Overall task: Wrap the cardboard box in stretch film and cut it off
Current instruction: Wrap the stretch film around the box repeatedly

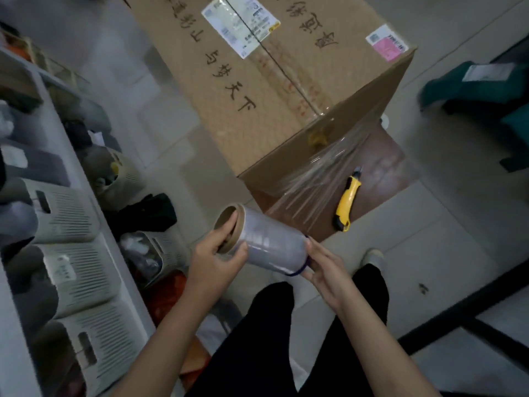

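A large cardboard box point(257, 90) with black characters and white labels stands in the upper middle on a low brown stool point(383, 179). Clear stretch film point(323, 173) runs from the box's near right face down to a roll of stretch film point(272, 242) held in front of me. My left hand point(214, 253) grips the roll's left end, fingers inside the cardboard core. My right hand point(326, 267) holds the roll's right end. A yellow utility knife point(347, 200) lies on the stool beside the box.
Grey shelves with slatted baskets point(71, 267) full of clothes line the left side. More baskets and dark clothes sit on the tiled floor point(446, 239) at the shelf's foot. A teal parcel point(481, 87) lies at the right. My black-trousered legs are below the roll.
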Action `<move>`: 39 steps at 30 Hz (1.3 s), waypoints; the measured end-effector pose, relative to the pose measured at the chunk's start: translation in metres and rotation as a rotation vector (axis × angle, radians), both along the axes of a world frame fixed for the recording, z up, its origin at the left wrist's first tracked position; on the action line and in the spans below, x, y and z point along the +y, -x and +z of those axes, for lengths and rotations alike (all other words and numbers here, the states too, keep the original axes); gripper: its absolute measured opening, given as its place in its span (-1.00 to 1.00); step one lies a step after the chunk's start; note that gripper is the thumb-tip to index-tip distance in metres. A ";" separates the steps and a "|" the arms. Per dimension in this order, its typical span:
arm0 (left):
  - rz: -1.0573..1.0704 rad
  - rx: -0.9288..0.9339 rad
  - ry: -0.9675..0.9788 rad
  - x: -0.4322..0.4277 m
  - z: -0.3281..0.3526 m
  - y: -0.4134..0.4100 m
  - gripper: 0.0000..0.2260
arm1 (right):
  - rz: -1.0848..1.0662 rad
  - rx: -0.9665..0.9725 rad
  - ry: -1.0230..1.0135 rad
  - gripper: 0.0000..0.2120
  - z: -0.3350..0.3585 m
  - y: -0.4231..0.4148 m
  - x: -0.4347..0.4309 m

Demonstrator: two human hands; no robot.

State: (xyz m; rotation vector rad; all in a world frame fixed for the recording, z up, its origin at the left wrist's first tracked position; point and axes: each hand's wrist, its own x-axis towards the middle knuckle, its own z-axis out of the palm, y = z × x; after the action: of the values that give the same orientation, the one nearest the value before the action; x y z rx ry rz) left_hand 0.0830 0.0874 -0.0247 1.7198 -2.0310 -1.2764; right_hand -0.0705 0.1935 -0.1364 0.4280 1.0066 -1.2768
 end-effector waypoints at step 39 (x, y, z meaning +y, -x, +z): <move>-0.858 -0.035 0.057 -0.302 0.005 -0.068 -0.55 | -0.854 -0.128 -0.023 -0.69 0.016 -0.226 -0.217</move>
State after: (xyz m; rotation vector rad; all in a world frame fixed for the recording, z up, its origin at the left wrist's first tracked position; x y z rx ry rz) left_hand 0.1512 -0.2143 -0.0199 0.8229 -2.9225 -1.3399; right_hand 0.1558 -0.0238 -0.1201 1.0122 0.7383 -1.9588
